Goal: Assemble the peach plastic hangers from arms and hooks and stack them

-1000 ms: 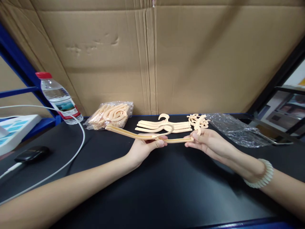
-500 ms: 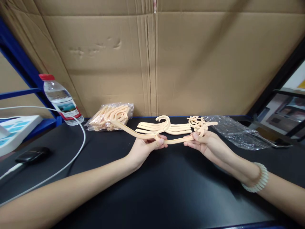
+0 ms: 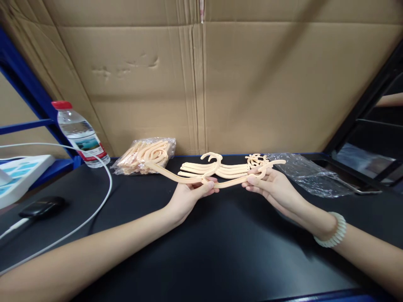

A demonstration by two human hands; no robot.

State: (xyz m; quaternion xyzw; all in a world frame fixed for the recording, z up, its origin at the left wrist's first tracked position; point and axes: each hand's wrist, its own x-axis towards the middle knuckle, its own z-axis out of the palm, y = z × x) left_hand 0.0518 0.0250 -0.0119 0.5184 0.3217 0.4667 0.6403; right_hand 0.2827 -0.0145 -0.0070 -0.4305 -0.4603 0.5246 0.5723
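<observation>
A cream plastic hanger is held level above the black table, its hook standing up near the middle. My left hand is closed on it at the centre, just under the hook, thumb in front. My right hand pinches the hanger's right arm, whose tip sticks out beyond the fingers. Whether the joint at the centre is fully seated cannot be made out. Behind the hanger lies a row of several loose cream hanger arms. A small heap of cream hooks rests behind my right hand.
A clear bag of cream hanger parts sits at the back left, near a water bottle. Crumpled clear plastic lies at the right. A white cable, black device and white power strip are left. Cardboard stands behind.
My right hand has shifted slightly left, and the hanger's right arm now slants up a little more. My left hand keeps its hold. Part of another person's arm shows at the far right edge.
</observation>
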